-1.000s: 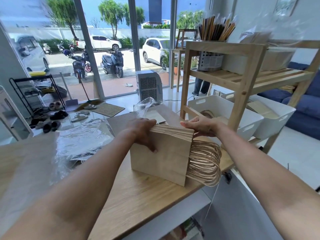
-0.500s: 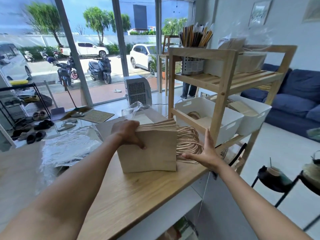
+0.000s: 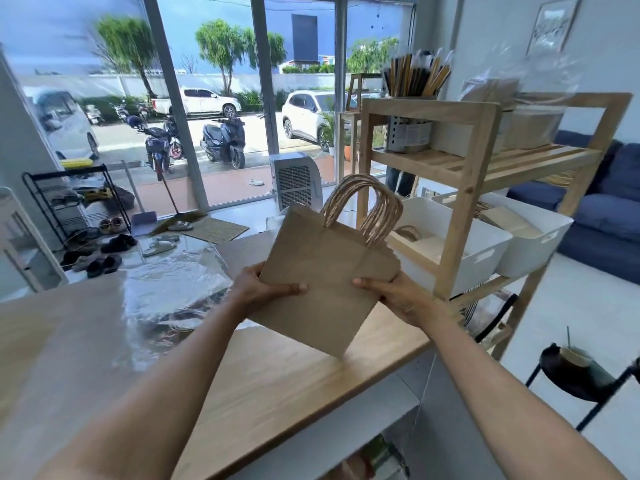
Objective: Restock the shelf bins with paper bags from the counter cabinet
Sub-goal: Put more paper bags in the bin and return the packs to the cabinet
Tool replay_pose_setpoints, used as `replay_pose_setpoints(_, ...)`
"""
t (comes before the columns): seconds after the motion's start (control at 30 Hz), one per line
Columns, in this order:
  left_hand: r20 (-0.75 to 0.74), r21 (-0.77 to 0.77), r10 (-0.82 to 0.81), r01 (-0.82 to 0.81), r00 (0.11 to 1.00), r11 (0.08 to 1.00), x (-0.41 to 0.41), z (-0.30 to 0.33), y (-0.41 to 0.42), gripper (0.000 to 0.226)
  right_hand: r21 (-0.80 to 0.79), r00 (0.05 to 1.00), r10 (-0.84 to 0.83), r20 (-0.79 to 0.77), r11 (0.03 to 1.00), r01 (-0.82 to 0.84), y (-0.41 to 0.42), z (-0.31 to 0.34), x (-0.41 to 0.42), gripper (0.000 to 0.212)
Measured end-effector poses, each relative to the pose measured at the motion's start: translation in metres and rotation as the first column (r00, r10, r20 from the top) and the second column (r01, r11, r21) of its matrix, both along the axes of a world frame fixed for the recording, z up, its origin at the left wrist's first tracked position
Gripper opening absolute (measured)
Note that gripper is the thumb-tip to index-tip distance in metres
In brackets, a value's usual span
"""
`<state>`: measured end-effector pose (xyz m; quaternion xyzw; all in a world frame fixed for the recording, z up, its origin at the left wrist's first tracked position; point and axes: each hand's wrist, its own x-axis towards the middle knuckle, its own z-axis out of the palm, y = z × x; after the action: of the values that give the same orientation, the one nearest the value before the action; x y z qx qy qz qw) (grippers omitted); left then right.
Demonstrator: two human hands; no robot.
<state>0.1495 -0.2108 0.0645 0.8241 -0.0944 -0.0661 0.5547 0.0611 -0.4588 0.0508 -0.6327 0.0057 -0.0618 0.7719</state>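
A stack of flat brown paper bags (image 3: 322, 268) with twisted paper handles is lifted above the wooden counter (image 3: 277, 382), tilted, handles pointing up toward the shelf. My left hand (image 3: 259, 289) grips its left edge, thumb across the front. My right hand (image 3: 398, 296) grips its right edge from below. Just beyond the bags, the wooden shelf unit (image 3: 464, 209) carries two white bins: the nearer bin (image 3: 481, 251) and the farther bin (image 3: 540, 244), each with some paper goods inside.
Crumpled clear plastic wrap (image 3: 173, 289) lies on the counter to the left. The upper shelf holds a holder of straws (image 3: 408, 133) and wrapped bag bundles (image 3: 530, 123). A black stand with a pot (image 3: 575, 368) is at the right, a blue sofa (image 3: 609, 216) behind.
The bag stack stood on edge on the counter with its handles sideways. Both hands have raised it off the counter and turned it so the handles point up; my right hand now grips it.
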Motion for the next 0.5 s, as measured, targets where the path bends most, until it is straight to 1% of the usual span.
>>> replay_pose_setpoints(0.07, -0.012, -0.028, -0.007, 0.007, 1.000, 1.000, 0.001, -0.007, 0.000, 0.040, -0.095, 1.000, 0.005, 0.022, 0.995, -0.003, -0.002, 0.009, 0.005, 0.057)
replay_pose_setpoints(0.13, -0.039, -0.032, -0.011, 0.010, 0.999, 0.999, -0.002, -0.016, -0.001, 0.043, -0.155, 0.999, 0.014, 0.032, 0.988, -0.009, -0.003, 0.017, 0.008, 0.054)
replay_pose_setpoints(0.2, -0.053, 0.003, -0.021, 0.021, 0.998, 1.000, -0.007, -0.034, 0.001, 0.052, -0.229, 0.998, 0.062, 0.025, 0.972, -0.054, -0.003, 0.021, 0.010, 0.057)
replay_pose_setpoints(0.27, -0.079, -0.027, -0.053, 0.051, 0.996, 0.998, -0.015, -0.053, 0.003, 0.061, -0.329, 0.994, 0.107, -0.004, 0.939, -0.102, -0.003, 0.016, 0.012, 0.066)
replay_pose_setpoints(0.3, -0.090, -0.048, -0.060, 0.056, 0.994, 0.997, -0.019, -0.059, 0.003, 0.061, -0.347, 0.994, 0.109, -0.020, 0.932, -0.109, -0.002, 0.012, 0.012, 0.071)
replay_pose_setpoints(0.37, -0.110, -0.069, -0.082, 0.074, 0.991, 0.995, -0.022, -0.061, 0.002, 0.053, -0.329, 0.995, 0.086, -0.043, 0.939, -0.095, 0.002, 0.005, 0.013, 0.084)
replay_pose_setpoints(0.4, -0.121, -0.061, -0.123, 0.116, 0.985, 0.991, -0.021, -0.057, 0.002, 0.051, -0.309, 0.996, 0.075, -0.056, 0.947, -0.089, 0.004, 0.004, 0.013, 0.092)
replay_pose_setpoints(0.43, -0.131, -0.051, -0.179, 0.173, 0.975, 0.984, -0.019, -0.053, 0.004, 0.051, -0.298, 0.996, 0.074, -0.058, 0.950, -0.088, 0.004, 0.003, 0.014, 0.094)
replay_pose_setpoints(0.5, -0.141, -0.036, -0.253, 0.250, 0.957, 0.968, -0.010, -0.046, 0.010, 0.056, -0.318, 0.993, 0.102, -0.053, 0.941, -0.114, 0.002, 0.005, 0.014, 0.079)
